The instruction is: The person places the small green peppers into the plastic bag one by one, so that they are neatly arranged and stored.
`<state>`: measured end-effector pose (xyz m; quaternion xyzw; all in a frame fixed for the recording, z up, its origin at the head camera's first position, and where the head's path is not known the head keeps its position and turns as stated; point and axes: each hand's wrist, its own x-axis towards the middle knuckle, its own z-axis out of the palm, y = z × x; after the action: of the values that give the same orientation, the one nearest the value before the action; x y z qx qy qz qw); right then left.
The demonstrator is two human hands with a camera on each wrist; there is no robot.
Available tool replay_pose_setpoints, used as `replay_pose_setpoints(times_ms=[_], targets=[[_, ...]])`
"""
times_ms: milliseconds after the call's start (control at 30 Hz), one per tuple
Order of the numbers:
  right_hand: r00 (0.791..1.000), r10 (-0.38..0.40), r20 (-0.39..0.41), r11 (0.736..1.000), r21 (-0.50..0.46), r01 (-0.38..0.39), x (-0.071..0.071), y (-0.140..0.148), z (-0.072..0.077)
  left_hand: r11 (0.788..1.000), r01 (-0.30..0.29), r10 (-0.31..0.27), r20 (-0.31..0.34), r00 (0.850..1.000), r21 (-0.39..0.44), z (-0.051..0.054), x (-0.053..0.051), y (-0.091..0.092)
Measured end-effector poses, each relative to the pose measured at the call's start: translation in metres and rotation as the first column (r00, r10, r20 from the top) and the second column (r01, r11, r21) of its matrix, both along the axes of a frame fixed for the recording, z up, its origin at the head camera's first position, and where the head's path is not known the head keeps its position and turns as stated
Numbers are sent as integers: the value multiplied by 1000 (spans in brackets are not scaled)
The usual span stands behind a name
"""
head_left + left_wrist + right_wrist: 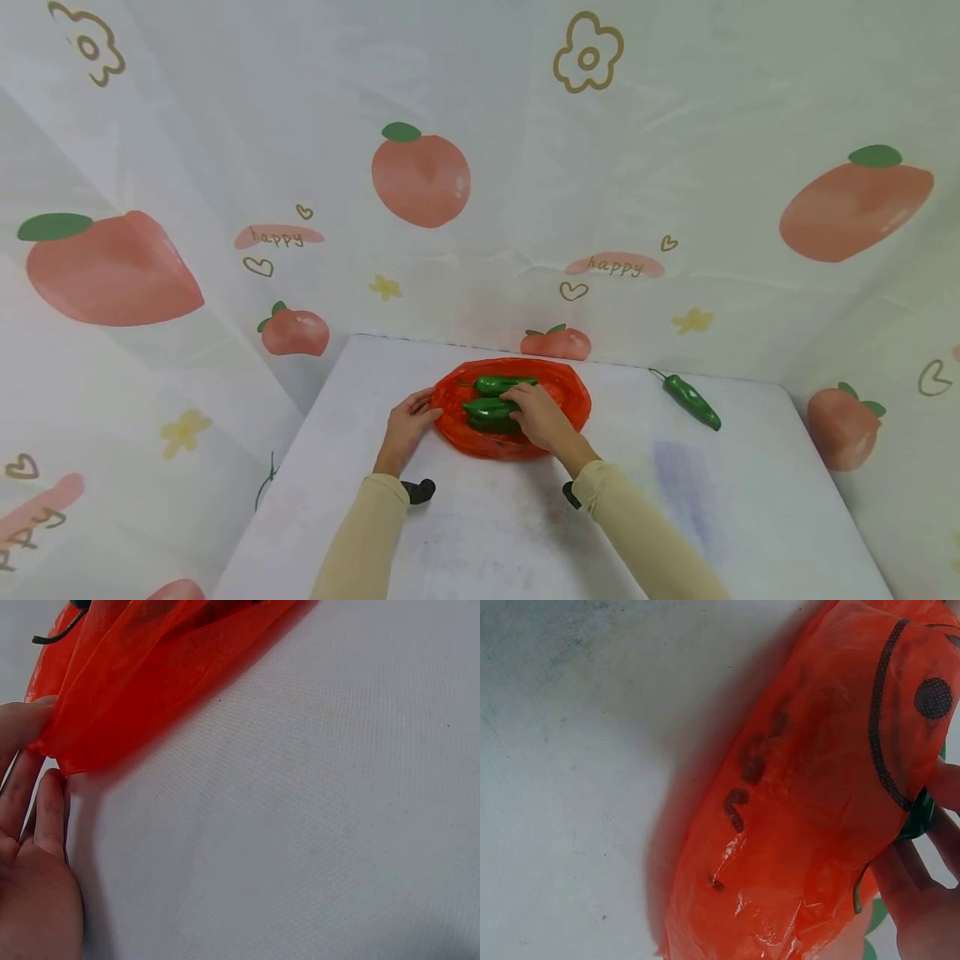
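A red plastic bag point(572, 398) lies spread on the table with green chili peppers point(489, 407) inside its opening. My left hand point(407, 427) pinches the bag's left edge between thumb and fingers; the left wrist view shows the thin red film point(142, 697) between them. Over the bag's right half, my right hand point(543, 419) holds a green pepper, its fingers curled at the pepper's right end. Behind it lies another green pepper point(495, 385). In the right wrist view, the bag's printed side point(780, 817) hides most of the held pepper point(918, 816).
A single green pepper point(692, 402) lies on the white table point(480, 533) to the right of the bag. A cloth printed with peaches point(422, 181) hangs behind and along both sides. A thin green stem or string point(267, 477) shows by the table's left edge.
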<state>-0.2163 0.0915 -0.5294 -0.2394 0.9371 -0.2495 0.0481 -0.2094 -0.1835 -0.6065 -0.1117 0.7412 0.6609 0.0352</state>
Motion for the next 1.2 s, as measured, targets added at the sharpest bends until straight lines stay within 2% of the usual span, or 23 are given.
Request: replay_pose_setpoints(times_ms=[167,500,700,967,1200], targets=[[1000,-9,2,1000,-3,9,-1,-1,-1,1000,-4,4,5,1000,-6,0,1,1],[999,-17,-45,1000,6,18,-1,0,-3,1000,0,0,3,1000,-13,-2,0,0],[993,-15,-119,999,36,19,1,4,-2,1000,-4,4,6,1000,-8,-1,0,0],[979,-57,-196,997,34,65,2,9,0,1000,-7,7,12,1000,0,-1,-1,-1],[979,-72,-191,992,86,90,2,15,-2,1000,-3,3,-1,1000,-11,-3,-1,-1]])
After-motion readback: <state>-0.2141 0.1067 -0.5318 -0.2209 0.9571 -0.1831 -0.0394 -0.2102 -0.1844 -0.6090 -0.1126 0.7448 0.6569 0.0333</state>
